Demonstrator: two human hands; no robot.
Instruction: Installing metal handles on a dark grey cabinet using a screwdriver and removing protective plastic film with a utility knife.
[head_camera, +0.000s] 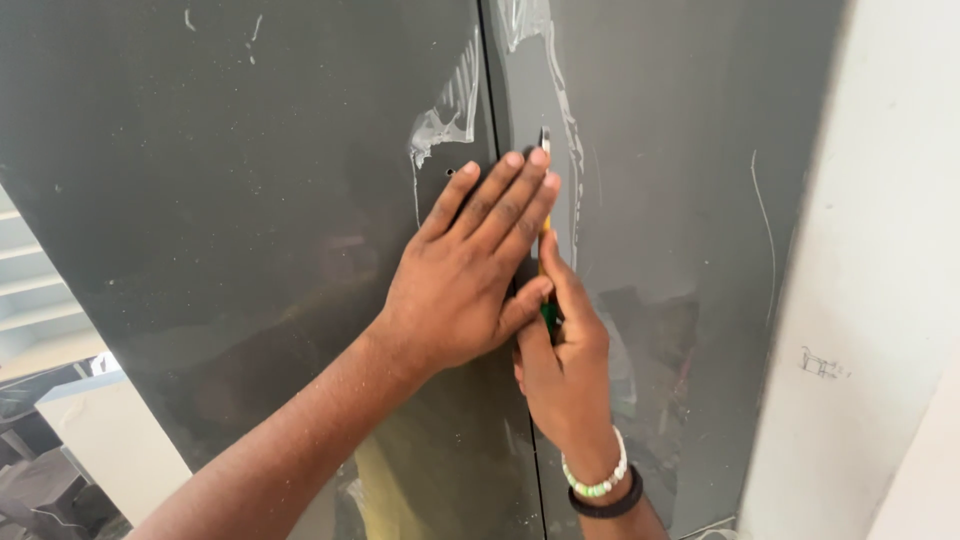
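**Two hands, one blade at a cabinet seam**

The right hand (565, 365), wrist ringed by a pale bead bracelet (596, 483) and a black band (606, 505), is wrapped around a cutter (546, 250) with a yellow-and-green body, pointing it upward along the dark seam (492, 120) between two glossy grey door panels. Its metal tip (545, 138) shows just above the other hand's fingertips, lying on the right panel (680, 200) just beside the seam. The left hand (465, 275) lies flat and spread on the left panel (220, 180), fingers reaching across the seam and over the tool, holding nothing; it appears to steady the door and guide the blade (the pressing is a judgement from the flattened palm). Clear protective film (450, 115) hangs torn and wrinkled by the seam, with more peeling on the right panel higher up. Most of the cutter's body is hidden behind the left fingers and inside the right fist, so its full shape is hard to make out. Beyond, a white wall (880, 250) bears a faint pencil mark, and pale furniture at lower left is cut off by the frame.
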